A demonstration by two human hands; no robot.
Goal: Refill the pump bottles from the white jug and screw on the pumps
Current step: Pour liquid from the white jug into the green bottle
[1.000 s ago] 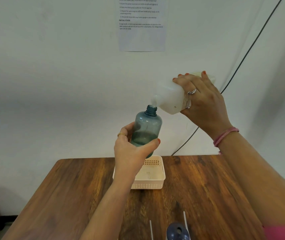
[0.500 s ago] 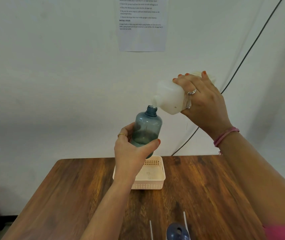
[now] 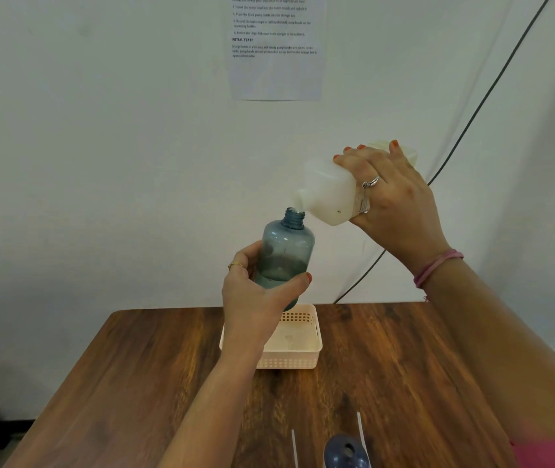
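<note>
My left hand (image 3: 255, 295) holds a translucent blue pump bottle (image 3: 286, 251) upright in the air above the table, its threaded neck uncapped. Some liquid sits in its lower part. My right hand (image 3: 394, 201) grips the white jug (image 3: 330, 194) and tilts it down to the left, so that its spout rests just over the bottle's mouth. At the bottom edge of the view lies a dark blue pump head (image 3: 345, 452), with two thin white dip tubes (image 3: 359, 425) beside it on the wood.
A cream perforated basket (image 3: 303, 361) stands mid-table under the bottle, at the far side of the brown wooden table (image 3: 134, 373). A black cable (image 3: 492, 86) runs down the white wall. A printed sheet (image 3: 276, 45) hangs on that wall.
The liquid level in the blue bottle looks slightly higher. Both hands, the bottle and the jug hold almost the same pose.
</note>
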